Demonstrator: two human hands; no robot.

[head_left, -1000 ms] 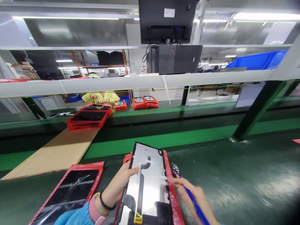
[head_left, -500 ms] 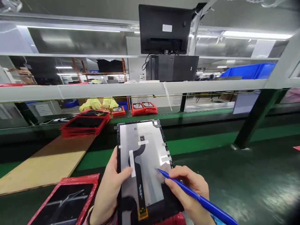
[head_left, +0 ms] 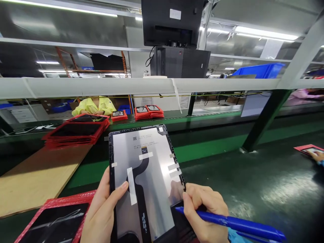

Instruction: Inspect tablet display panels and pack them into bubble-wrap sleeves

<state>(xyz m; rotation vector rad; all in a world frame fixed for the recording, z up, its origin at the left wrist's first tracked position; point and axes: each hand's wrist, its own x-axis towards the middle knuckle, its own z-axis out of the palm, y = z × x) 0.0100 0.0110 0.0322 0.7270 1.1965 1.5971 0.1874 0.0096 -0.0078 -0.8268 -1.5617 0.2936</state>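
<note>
I hold a display panel (head_left: 149, 158) raised in front of me, its silver back side up, with a black flex cable (head_left: 140, 175) taped down its middle. My left hand (head_left: 101, 209) grips the panel's left edge, thumb resting on the back. My right hand (head_left: 202, 212) is closed on a blue pen (head_left: 233, 224) and touches the panel's lower right edge; the pen's tip lies at that edge.
A red bubble-wrap sleeve with a dark panel (head_left: 55, 222) lies at the lower left beside a wooden board (head_left: 37, 175). A stack of red-sleeved panels (head_left: 76, 131) sits on the far belt near a person in yellow (head_left: 95, 105). Another person's hand (head_left: 316, 155) works at the right.
The panel came up off the red sleeve and now sits raised and closer to me. The pen tip slid from the panel's middle down to its lower right edge.
</note>
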